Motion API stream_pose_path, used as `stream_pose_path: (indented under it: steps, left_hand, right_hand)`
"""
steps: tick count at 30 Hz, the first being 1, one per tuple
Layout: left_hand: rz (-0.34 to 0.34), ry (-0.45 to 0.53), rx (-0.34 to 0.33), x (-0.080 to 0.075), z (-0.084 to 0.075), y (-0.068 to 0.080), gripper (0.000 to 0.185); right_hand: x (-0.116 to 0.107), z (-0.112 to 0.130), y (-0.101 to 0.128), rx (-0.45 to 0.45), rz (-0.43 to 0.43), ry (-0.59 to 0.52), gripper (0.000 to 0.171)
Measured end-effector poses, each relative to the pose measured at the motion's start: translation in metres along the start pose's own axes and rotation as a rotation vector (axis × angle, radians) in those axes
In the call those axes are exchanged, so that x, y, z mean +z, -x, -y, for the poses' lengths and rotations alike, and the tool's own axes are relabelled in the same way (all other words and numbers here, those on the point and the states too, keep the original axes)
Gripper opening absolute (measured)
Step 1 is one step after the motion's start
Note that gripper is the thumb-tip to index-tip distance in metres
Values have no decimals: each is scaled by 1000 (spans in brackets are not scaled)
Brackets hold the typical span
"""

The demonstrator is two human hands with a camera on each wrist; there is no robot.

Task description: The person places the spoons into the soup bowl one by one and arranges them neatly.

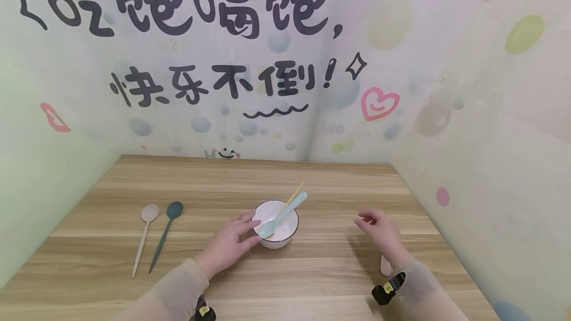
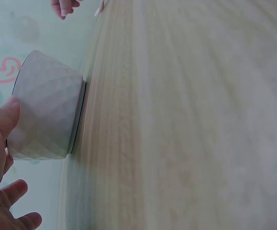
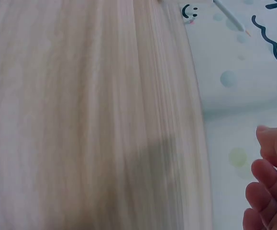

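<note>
A white bowl (image 1: 285, 236) stands at the middle of the wooden table (image 1: 312, 271). A light blue spoon (image 1: 285, 213) and a thin yellow handle (image 1: 294, 194) lean in it. My left hand (image 1: 229, 245) rests against the bowl's left side. In the left wrist view its thumb (image 2: 2, 122) touches the faceted bowl (image 2: 45, 115), and the other fingers (image 2: 16, 191) lie relaxed beside it. To the right of the bowl, my right hand (image 1: 379, 228) hovers over the table with loosely curled fingers (image 3: 267, 191), holding nothing.
A beige spoon (image 1: 143, 239) and a dark teal spoon (image 1: 164, 236) lie side by side on the table's left. A pale pink object (image 1: 385, 265) lies by my right wrist. Decorated walls (image 1: 490, 172) close in the table at the back and on both sides.
</note>
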State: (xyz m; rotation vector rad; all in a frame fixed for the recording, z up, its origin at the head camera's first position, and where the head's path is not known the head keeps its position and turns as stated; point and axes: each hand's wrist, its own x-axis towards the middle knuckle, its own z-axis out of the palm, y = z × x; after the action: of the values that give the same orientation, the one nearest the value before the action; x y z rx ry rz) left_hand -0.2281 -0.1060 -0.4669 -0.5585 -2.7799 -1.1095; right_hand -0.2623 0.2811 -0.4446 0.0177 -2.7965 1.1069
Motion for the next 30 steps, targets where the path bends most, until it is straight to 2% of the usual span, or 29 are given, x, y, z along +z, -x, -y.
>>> stream_pose_path:
  steps: [8, 16, 25, 30]
  left_hand:
    - [-4, 0, 9, 1, 2, 0, 43]
    - [0, 3, 8, 2, 2, -1, 44]
    - [3, -2, 12, 1, 2, -1, 44]
    - [5, -2, 7, 0, 1, -1, 44]
  right_hand:
    - [-14, -17, 14, 144, -26, -41, 36]
    - [-19, -33, 26, 217, -54, -90, 36]
    - [-18, -42, 41, 287, -87, -22, 40]
    - [-16, -46, 49, 334, -55, 46, 58]
